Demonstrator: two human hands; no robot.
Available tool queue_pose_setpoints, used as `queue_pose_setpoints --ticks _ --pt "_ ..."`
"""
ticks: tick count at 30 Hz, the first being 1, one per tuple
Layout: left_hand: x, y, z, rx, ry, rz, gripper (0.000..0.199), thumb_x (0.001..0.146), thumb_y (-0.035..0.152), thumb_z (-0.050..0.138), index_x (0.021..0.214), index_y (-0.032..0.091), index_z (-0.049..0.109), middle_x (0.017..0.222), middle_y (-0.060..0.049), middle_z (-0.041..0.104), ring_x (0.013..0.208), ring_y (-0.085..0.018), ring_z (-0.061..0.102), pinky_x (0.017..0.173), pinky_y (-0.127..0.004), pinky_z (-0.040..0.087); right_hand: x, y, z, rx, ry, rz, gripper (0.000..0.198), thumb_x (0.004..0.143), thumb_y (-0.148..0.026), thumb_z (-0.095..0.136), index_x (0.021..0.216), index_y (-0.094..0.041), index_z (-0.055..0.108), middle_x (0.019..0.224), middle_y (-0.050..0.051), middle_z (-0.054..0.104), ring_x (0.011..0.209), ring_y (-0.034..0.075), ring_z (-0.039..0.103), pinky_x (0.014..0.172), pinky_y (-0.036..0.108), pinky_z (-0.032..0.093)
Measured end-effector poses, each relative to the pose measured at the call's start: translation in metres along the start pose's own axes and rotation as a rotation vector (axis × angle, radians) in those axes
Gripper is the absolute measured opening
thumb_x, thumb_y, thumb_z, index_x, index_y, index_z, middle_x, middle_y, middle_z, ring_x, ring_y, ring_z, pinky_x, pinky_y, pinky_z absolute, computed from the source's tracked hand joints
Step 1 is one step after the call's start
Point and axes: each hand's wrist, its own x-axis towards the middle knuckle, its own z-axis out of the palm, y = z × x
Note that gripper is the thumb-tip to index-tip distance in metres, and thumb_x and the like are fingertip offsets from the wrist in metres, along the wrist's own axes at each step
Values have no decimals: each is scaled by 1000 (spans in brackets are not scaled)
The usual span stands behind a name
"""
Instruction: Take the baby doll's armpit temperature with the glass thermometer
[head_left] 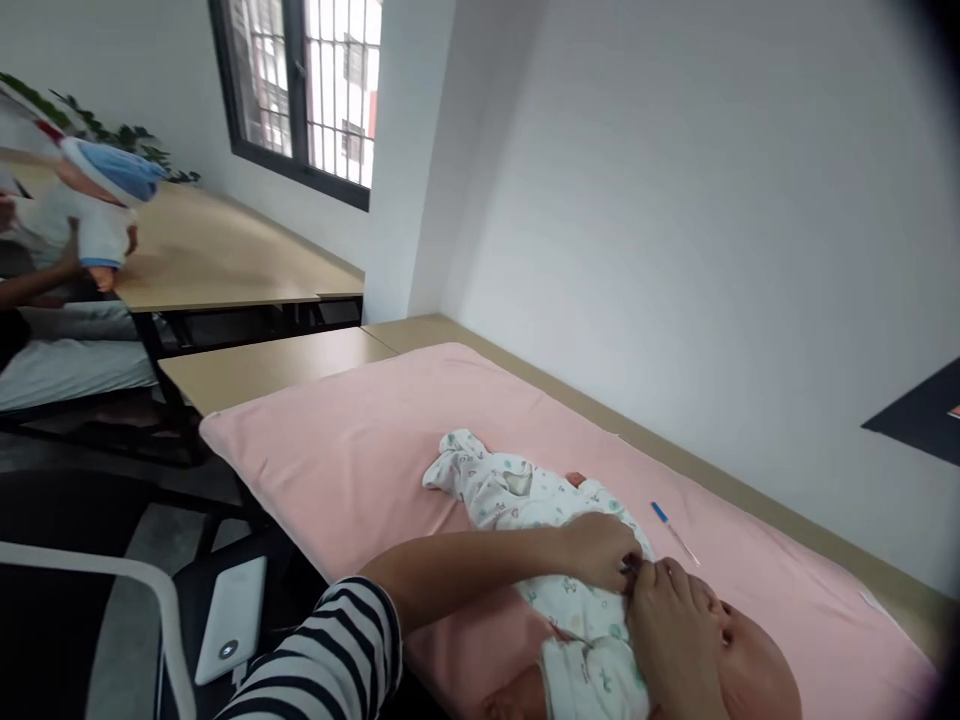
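Observation:
A baby doll (761, 655) lies on its back on a pink padded cover (315, 450), its head toward the lower right. It wears a white patterned onesie (495, 492) with long sleeves and covered feet. Across the doll's chest reaches my left hand (600, 550), fingers closed in a pinch at the neckline. My right hand (675, 620) meets it there, fingers bent and pressed together just below the doll's chin. What sits between the fingertips is hidden. Beyond my hands lies a thin clear stick with a blue end (675, 532), which looks like a thermometer.
A wall (637, 250) runs along the table's far side. At the lower left a white power bank (232, 620) with a cable lies on a dark chair, near a pale curved bar (161, 600). At another table (225, 250), a person's hands hold a doll in a blue hat (120, 170).

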Motion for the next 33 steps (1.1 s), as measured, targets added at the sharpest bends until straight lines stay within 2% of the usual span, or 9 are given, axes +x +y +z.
queue_pose_setpoints --ticks 4,7,11,15,17,20,24,29,33 --pt "0 -3 4 13 19 45 13 80 34 69 78 22 65 87 -9 73 84 -27 67 67 -40 49 -3 -3 1 13 20 -14 27 85 -3 50 85 -22 69 87 19 67 94 39 63 76 50 46" --pt "-2 -1 0 -13 3 46 12 80 31 70 76 21 64 85 -8 73 84 -26 66 71 -39 51 -4 -3 -2 108 -4 -27 30 85 -2 45 89 -18 70 87 20 67 94 41 60 79 52 44" --pt "-3 1 -18 -38 -38 59 11 78 26 70 80 19 62 87 -8 70 85 -24 64 77 -36 49 -3 1 -9 216 10 -6 25 87 -5 46 98 -8 68 87 20 65 93 38 58 86 51 40" --pt "-3 -9 -42 -254 -170 191 8 86 25 62 88 18 62 87 -6 68 82 -20 60 78 -32 47 -2 6 -11 320 101 128 16 93 -20 50 90 -14 64 86 13 67 96 32 57 103 51 33" --pt "-3 -16 -51 -349 -183 133 12 87 29 60 89 17 62 87 -5 66 82 -19 60 79 -31 46 -2 8 -8 340 144 189 17 93 -25 50 86 -16 62 85 12 67 93 30 56 101 48 33" --pt "-3 -27 -58 -404 -254 44 20 85 34 64 91 15 65 86 -3 65 82 -17 58 80 -30 45 -2 9 0 361 171 194 18 93 -26 48 84 -18 60 80 11 66 86 28 55 92 45 34" --pt "-1 -36 -67 -465 -237 -144 36 83 47 73 94 13 65 86 -1 65 88 -16 54 86 -30 42 -1 9 6 363 224 209 17 93 -25 47 86 -17 60 79 10 65 83 28 53 88 45 32" --pt "-7 -38 -74 -460 -228 -176 41 82 52 73 92 13 65 84 -2 64 85 -16 54 83 -33 45 -1 6 5 387 222 210 14 91 -22 47 86 -17 59 78 9 65 81 27 53 85 43 32" --pt "-17 -39 -65 -550 -147 -172 36 80 51 71 90 16 67 89 -4 65 87 -17 58 85 -33 49 -2 5 5 399 241 208 15 92 -21 46 87 -17 60 80 9 65 84 27 54 87 44 33"
